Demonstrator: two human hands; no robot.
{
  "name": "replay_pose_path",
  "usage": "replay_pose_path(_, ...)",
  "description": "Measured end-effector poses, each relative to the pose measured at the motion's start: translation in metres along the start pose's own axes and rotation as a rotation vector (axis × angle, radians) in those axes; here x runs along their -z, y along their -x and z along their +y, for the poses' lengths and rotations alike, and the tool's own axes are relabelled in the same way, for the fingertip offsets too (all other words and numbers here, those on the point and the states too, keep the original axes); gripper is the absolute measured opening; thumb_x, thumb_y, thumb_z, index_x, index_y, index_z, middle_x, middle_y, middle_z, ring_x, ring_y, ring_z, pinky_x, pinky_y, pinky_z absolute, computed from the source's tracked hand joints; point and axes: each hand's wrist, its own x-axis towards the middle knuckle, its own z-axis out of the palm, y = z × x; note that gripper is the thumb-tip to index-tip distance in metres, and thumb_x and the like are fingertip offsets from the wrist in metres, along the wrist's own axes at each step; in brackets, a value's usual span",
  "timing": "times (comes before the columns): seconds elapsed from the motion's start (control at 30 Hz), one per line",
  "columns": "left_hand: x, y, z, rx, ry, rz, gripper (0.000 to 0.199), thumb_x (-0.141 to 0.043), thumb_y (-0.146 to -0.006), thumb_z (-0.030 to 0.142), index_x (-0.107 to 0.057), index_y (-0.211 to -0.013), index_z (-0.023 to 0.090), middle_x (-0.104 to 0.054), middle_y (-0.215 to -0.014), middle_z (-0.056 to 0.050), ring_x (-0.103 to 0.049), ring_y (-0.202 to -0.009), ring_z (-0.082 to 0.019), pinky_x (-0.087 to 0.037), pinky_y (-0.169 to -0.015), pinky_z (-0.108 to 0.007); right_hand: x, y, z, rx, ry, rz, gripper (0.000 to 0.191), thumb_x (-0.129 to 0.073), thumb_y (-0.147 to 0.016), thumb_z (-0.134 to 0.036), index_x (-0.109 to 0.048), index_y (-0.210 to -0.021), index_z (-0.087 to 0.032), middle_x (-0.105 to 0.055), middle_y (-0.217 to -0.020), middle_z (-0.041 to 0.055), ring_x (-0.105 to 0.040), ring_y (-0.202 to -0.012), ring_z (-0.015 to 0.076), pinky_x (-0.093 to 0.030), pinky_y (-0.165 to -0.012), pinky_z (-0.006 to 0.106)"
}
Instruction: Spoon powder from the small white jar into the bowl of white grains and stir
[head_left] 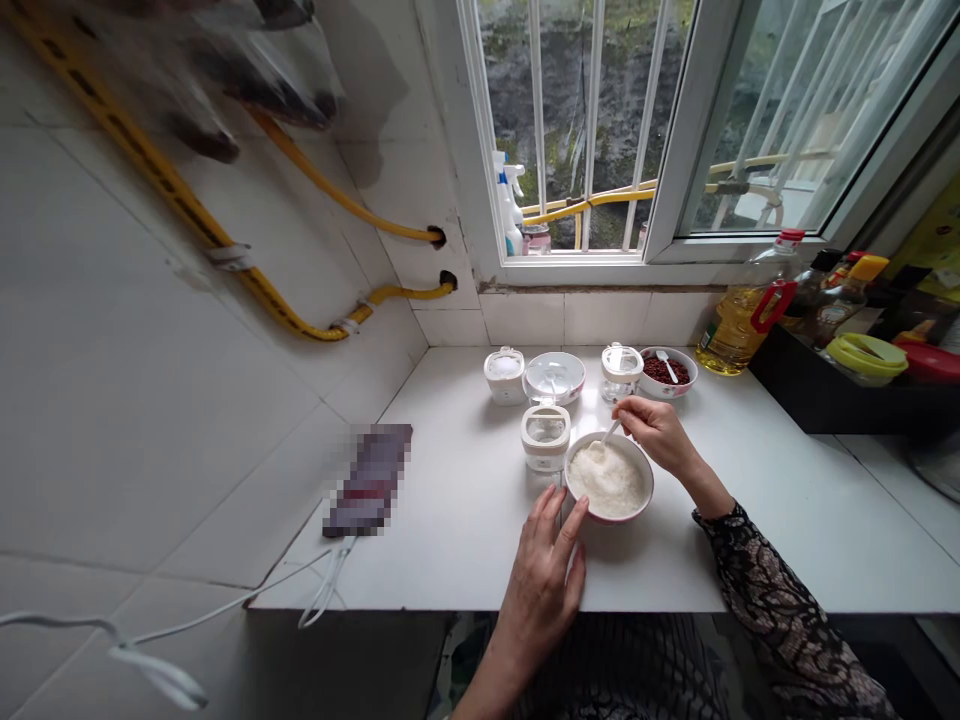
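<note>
A bowl (609, 482) of white, grainy contents stands near the counter's front edge. Pinched in my right hand (654, 430) is a small white spoon (612, 431), its tip down in the bowl's contents at the back. My left hand (546, 560) lies with fingers spread at the bowl's left front side, a fingertip by the rim, holding nothing. Just left of the bowl sits a lidded clear jar (546, 438). Behind are two more jars (505, 377) (622, 372), a bowl of clear liquid (555, 377) and a bowl of dark red beans (679, 385) with a white spoon.
On the white counter (450, 480), a blurred dark object (369, 480) and a white cable (330, 585) lie at the left. An oil bottle (742, 320) stands at the back right beside a black box (840, 385) of bottles. Behind the counter is a barred window (589, 140).
</note>
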Motion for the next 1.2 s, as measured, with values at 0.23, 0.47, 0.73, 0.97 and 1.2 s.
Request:
replay_pose_path(0.23, 0.003, -0.001, 0.001, 0.012, 0.019, -0.016, 0.063, -0.044, -0.093, 0.002, -0.038, -0.152, 0.022, -0.049, -0.147, -0.015, -0.037, -0.146, -0.029, -0.048, -0.110, -0.048, 0.006, -0.004, 0.008, -0.238, -0.202, 0.080, 0.024, -0.062, -0.071, -0.040, -0.066, -0.069, -0.017, -0.051, -0.049, -0.0033, -0.042, -0.042, 0.0102, -0.032, -0.040, 0.024)
replay_pose_path(0.47, 0.008, 0.000, 0.000, 0.071, 0.092, -0.066, 0.058, -0.045, -0.095, 0.006, -0.040, -0.150, 0.024, -0.049, -0.148, -0.015, -0.040, -0.145, -0.029, -0.050, -0.108, -0.049, 0.007, -0.006, 0.011, -0.441, -0.419, 0.062, 0.023, -0.071, -0.062, -0.039, -0.066, -0.066, -0.017, -0.047, -0.046, -0.0051, -0.039, -0.040, 0.0083, -0.035, -0.037, 0.022)
replay_pose_path(0.73, 0.019, -0.004, -0.006, 0.044, 0.084, -0.095, 0.061, -0.047, -0.096, 0.009, -0.035, -0.154, 0.022, -0.055, -0.144, -0.016, -0.044, -0.143, -0.032, -0.053, -0.105, -0.048, 0.005, -0.010, -0.007, -0.521, -0.569, 0.035, 0.028, -0.078, -0.062, -0.040, -0.067, -0.072, -0.017, -0.054, -0.050, -0.0034, -0.040, -0.039, 0.0073, -0.041, -0.038, 0.023)
replay_pose_path(0.97, 0.021, -0.010, -0.013, -0.004, 0.101, -0.056, 0.053, -0.047, -0.096, 0.007, -0.043, -0.148, 0.015, -0.058, -0.140, -0.017, -0.044, -0.142, -0.030, -0.052, -0.107, -0.044, -0.023, -0.004, -0.034, -0.082, -0.212, 0.041, 0.019, -0.062, -0.092, -0.036, -0.072, -0.092, -0.019, -0.071, -0.071, 0.0042, -0.064, -0.060, 0.0164, -0.055, -0.060, 0.030)
replay_pose_path(1.2, 0.021, -0.011, -0.014, 0.022, 0.100, -0.073, 0.051, -0.047, -0.095, 0.007, -0.046, -0.145, 0.014, -0.060, -0.136, -0.017, -0.047, -0.140, -0.030, -0.053, -0.105, -0.045, -0.032, -0.002, -0.032, 0.542, 0.254, -0.120, 0.027, -0.047, -0.096, -0.009, -0.070, -0.103, -0.021, -0.075, -0.081, 0.0064, -0.065, -0.071, 0.0200, -0.054, -0.069, 0.034)
